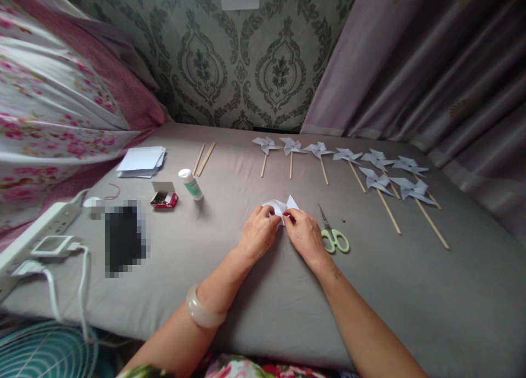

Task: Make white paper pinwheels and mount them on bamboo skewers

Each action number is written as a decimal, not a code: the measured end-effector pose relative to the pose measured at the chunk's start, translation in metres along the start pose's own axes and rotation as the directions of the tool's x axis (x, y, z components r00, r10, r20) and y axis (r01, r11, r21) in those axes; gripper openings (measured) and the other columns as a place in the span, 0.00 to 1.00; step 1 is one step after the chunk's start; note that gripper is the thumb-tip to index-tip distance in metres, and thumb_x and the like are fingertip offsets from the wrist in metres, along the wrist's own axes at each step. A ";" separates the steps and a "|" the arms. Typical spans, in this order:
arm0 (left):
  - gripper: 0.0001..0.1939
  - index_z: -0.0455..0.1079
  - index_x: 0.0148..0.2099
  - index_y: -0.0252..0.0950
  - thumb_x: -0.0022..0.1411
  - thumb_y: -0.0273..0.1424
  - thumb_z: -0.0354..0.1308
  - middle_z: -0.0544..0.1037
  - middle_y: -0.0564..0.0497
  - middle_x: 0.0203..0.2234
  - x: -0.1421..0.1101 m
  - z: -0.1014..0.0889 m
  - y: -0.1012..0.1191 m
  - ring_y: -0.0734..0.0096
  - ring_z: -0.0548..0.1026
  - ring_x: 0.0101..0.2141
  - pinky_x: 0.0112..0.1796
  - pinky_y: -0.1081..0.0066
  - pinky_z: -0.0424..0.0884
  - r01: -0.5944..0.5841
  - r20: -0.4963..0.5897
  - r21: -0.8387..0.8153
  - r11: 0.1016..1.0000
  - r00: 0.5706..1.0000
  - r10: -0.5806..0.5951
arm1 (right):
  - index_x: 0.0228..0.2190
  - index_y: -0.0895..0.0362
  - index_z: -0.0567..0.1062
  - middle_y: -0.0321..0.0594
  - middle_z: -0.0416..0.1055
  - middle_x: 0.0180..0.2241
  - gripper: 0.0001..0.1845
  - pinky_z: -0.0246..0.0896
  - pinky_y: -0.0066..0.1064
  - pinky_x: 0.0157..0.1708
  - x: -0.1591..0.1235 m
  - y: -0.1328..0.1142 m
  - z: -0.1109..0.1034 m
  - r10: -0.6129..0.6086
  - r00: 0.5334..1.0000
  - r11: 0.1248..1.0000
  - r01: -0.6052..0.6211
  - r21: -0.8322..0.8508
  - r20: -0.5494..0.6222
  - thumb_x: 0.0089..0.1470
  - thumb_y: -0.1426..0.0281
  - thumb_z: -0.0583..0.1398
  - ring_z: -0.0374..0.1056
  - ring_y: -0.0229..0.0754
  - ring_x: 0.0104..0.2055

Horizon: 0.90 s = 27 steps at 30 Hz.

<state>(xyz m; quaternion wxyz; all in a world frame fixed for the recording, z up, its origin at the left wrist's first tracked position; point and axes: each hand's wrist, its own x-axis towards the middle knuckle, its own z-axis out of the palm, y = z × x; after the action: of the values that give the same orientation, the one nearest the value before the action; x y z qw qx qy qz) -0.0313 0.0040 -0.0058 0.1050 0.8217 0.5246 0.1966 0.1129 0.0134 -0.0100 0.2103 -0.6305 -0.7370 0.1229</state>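
A white paper pinwheel piece [276,206], partly folded, is pinched between both hands at the middle of the covered surface. My left hand [259,230] grips its left side, fingers closed at the centre. From the right, my right hand [303,233] holds it with thumb and fingertips pressed together; one pointed paper corner rises above the fingers. The hands hide the paper's lower part. Just right of my right hand lie scissors [336,240] with pale green handles, blades pointing away. Several finished paper pinwheels [376,181] on wooden sticks lie to the back right.
At the back left are a paper stack [139,161] and loose wooden sticks [205,159]. Nearer stand a glue bottle [191,184] and a small open red box [164,199]. A blurred dark object [125,238], a power strip [41,235] and cables line the left edge.
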 end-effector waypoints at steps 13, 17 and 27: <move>0.15 0.75 0.42 0.37 0.65 0.26 0.46 0.72 0.45 0.42 0.000 0.003 -0.001 0.64 0.67 0.42 0.45 0.65 0.68 0.002 0.001 0.013 1.000 1.000 -0.002 | 0.40 0.56 0.78 0.46 0.76 0.39 0.14 0.60 0.32 0.42 0.000 -0.001 -0.001 0.010 1.000 1.000 -0.009 -0.013 0.026 0.59 0.70 0.53 0.71 0.45 0.40; 0.15 0.75 0.41 0.38 0.65 0.26 0.47 0.72 0.45 0.42 0.000 0.002 -0.001 0.64 0.68 0.42 0.44 0.64 0.69 -0.006 -0.005 -0.006 1.000 1.000 0.006 | 0.40 0.56 0.78 0.46 0.76 0.39 0.14 0.60 0.32 0.42 0.001 0.000 -0.001 -0.007 1.000 1.000 0.008 -0.008 0.030 0.59 0.70 0.53 0.71 0.44 0.40; 0.11 0.75 0.40 0.36 0.62 0.26 0.51 0.75 0.46 0.37 0.008 -0.003 -0.018 0.68 0.73 0.37 0.41 0.68 0.71 0.178 -0.296 -0.325 0.929 0.913 -0.279 | 0.40 0.57 0.79 0.49 0.73 0.39 0.17 0.59 0.34 0.43 0.001 -0.011 -0.024 -0.107 0.986 0.979 0.126 -0.159 0.126 0.56 0.76 0.53 0.66 0.48 0.45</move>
<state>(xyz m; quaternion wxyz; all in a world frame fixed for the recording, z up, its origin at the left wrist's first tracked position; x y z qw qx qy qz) -0.0444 0.0185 -0.0080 0.1560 0.6834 0.5934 0.3956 0.1146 0.0105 0.0155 0.1204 -0.5932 -0.7914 0.0852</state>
